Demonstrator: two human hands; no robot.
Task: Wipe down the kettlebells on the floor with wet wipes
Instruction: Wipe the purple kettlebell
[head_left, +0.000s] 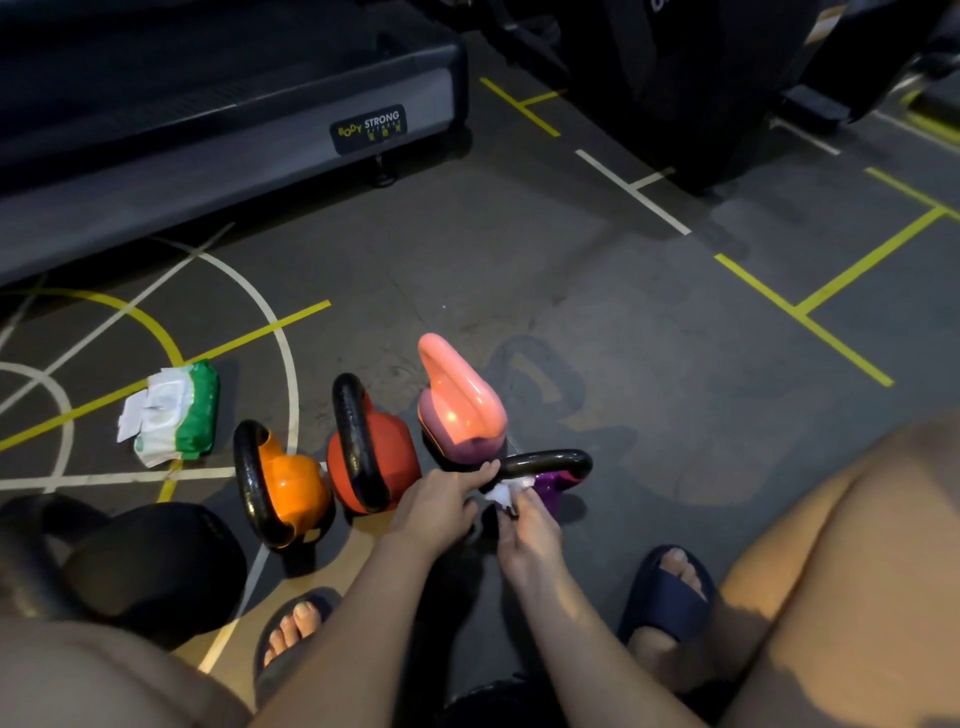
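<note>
the purple kettlebell (549, 487) stood on the floor (649, 364), just ahead of the crouching person's feet. the left grip (441, 506) was closed round the near end of its black handle (550, 461). the right grip (527, 535) pinched a white wet wipe (503, 491) against the body under that handle. just beyond it stood a pink kettlebell (462, 405). to its left came a red kettlebell (395, 452), an orange kettlebell (298, 488) and a big black kettlebell (156, 561). the wipe pack (174, 415) lay well to its left.
</note>
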